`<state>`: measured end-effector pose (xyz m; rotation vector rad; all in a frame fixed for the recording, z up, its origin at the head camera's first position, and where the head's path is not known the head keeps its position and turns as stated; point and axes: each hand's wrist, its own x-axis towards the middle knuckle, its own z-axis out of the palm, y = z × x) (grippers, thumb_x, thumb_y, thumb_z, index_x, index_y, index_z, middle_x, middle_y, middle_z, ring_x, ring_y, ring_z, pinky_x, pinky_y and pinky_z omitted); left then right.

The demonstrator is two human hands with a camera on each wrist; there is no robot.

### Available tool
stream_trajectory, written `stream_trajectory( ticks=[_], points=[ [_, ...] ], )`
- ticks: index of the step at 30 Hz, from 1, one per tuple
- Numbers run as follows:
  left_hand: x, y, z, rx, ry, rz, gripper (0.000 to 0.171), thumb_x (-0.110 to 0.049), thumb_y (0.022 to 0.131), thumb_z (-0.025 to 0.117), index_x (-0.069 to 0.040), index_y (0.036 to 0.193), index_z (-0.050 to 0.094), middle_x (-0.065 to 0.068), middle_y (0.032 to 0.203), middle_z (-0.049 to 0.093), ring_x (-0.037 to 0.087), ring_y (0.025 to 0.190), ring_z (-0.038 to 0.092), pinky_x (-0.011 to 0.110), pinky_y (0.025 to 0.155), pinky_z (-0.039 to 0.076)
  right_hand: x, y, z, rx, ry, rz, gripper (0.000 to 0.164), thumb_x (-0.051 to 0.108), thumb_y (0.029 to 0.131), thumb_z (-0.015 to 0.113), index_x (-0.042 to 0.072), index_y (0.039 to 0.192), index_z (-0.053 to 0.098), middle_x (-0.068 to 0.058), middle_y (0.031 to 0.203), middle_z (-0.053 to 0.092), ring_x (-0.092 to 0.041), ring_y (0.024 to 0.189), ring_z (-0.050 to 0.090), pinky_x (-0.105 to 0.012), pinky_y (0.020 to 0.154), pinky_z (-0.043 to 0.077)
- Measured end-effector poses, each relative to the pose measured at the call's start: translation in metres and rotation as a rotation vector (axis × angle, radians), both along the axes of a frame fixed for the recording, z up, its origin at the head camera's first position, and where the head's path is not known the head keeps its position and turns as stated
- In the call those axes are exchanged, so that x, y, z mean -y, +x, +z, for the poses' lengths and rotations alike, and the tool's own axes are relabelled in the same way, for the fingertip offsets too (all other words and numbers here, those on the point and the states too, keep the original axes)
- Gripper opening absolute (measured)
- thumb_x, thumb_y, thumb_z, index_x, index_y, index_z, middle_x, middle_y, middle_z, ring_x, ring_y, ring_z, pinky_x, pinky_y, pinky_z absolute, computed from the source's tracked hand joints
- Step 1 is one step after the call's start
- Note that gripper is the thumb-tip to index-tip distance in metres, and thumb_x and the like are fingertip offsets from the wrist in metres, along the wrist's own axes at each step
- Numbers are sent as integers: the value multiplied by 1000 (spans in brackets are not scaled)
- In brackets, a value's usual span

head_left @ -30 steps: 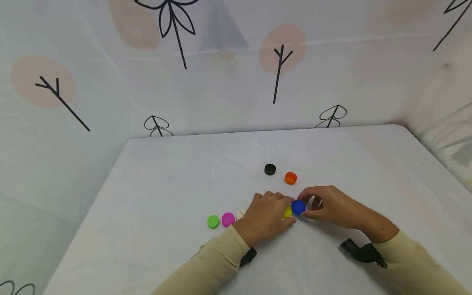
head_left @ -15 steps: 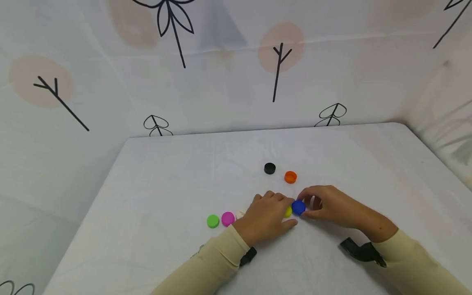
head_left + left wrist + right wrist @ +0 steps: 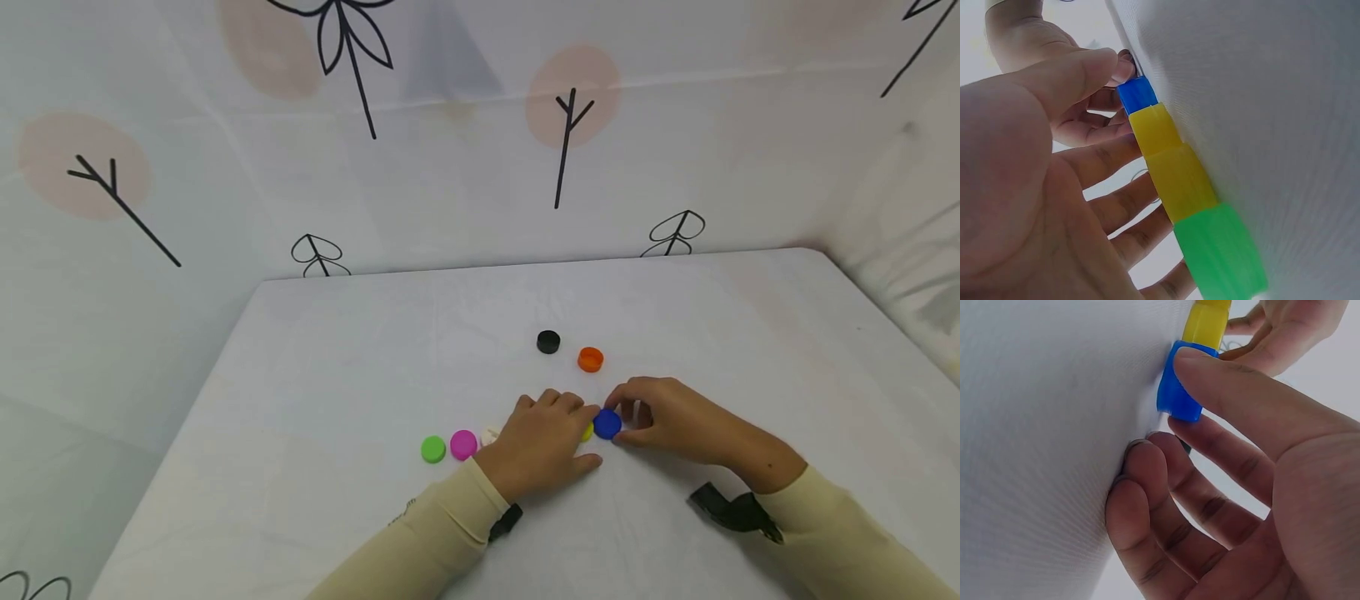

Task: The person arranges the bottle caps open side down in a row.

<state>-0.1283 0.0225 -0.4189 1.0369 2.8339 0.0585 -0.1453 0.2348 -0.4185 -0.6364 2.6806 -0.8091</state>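
Observation:
Bottle caps in several colours form a row on the white table. At the row's right end is a blue cap (image 3: 607,424), which my right hand (image 3: 675,423) pinches between thumb and index finger. A yellow cap (image 3: 588,432) touches it on the left. My left hand (image 3: 538,443) lies over the row, its fingers fairly straight along the far side and its thumb on the near side. Beneath it, the left wrist view shows a second yellow cap (image 3: 1182,181) and a green cap (image 3: 1219,253), side by side. Further left are white (image 3: 489,437), magenta (image 3: 463,444) and light green caps (image 3: 432,449).
Beyond the hands, a black cap (image 3: 548,342) and an orange cap (image 3: 590,359) lie apart on the table (image 3: 360,350). A patterned cloth wall (image 3: 465,167) rises behind the far edge. Dark straps hang at both wrists.
Both hands stay almost in place. The left hand has shifted very slightly and covers a little more of the yellow cap; the right hand keeps its pinch on the blue cap.

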Motion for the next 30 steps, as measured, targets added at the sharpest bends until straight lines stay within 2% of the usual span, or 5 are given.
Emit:
stream_trajectory(
  ticks=[12,16,19,24,30],
  points=[
    [1,-3,7,55,58,26,59,-53,96,60,-26,147,49,-5,141,57,15,128,54,39,101,50,-4,-2,8,40,44,0,33,19,81,84,15,111,70,7,87,62,-8,75,55,-20,67,52],
    [9,-7,18,40,141,63,54,-50,97,61,-24,144,54,-4,137,62,17,123,59,39,98,52,-8,-5,12,85,53,-15,34,18,84,80,14,116,69,6,91,64,-9,77,57,-20,67,52],
    [18,-10,30,-6,205,84,47,-46,97,62,-22,138,60,-3,129,67,17,116,64,38,93,55,-10,-11,14,58,36,-33,30,17,88,75,12,117,69,5,91,66,-9,78,59,-21,67,53],
    [28,-22,45,-68,223,86,39,-40,97,64,-19,130,66,0,121,72,19,107,70,38,87,57,-9,-25,17,-18,40,-83,26,18,91,72,9,115,70,2,90,68,-11,76,59,-22,66,53],
    [24,-43,49,-28,134,82,38,-37,97,65,-18,130,66,1,119,73,17,100,71,34,86,59,-5,-44,21,-21,90,-168,29,20,91,72,7,117,69,-6,95,71,-17,77,59,-27,66,54]
  ],
)
